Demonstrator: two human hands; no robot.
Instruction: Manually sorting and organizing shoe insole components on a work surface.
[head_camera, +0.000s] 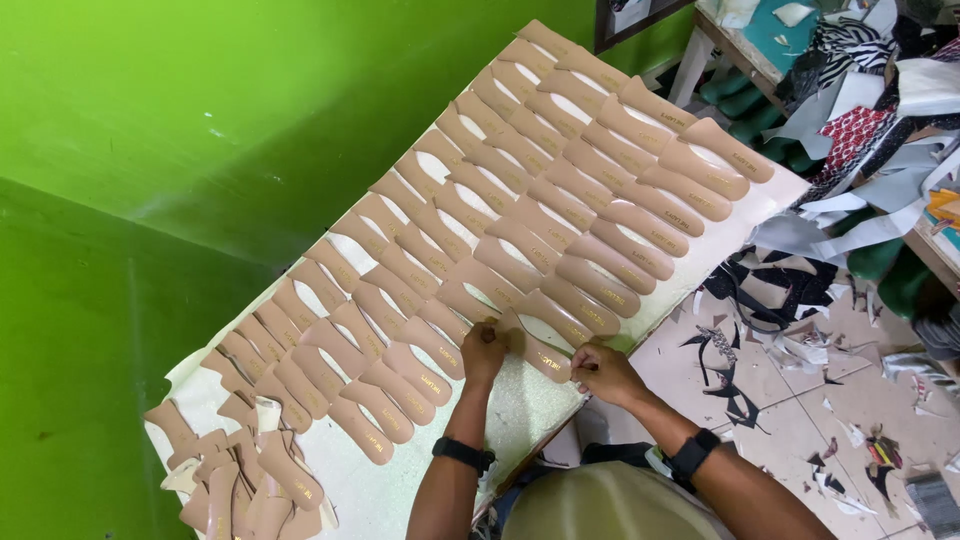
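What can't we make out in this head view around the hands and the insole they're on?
- Underside of the tan insole: faces down on the white board.
- Left hand fingertips: curled under, grip unclear.
- Right hand fingertips: hidden by its knuckles.
- Loose insole pile: cut off by the bottom edge.

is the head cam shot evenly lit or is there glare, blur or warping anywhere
Head view: soft, even light with faint shadows; a pale sheen on the glossy green wall; the rows of tan shoe insole pieces are sharp; the left hand and right hand, both on one tan insole piece, look slightly soft; the white table edges slant from wide-angle tilt.
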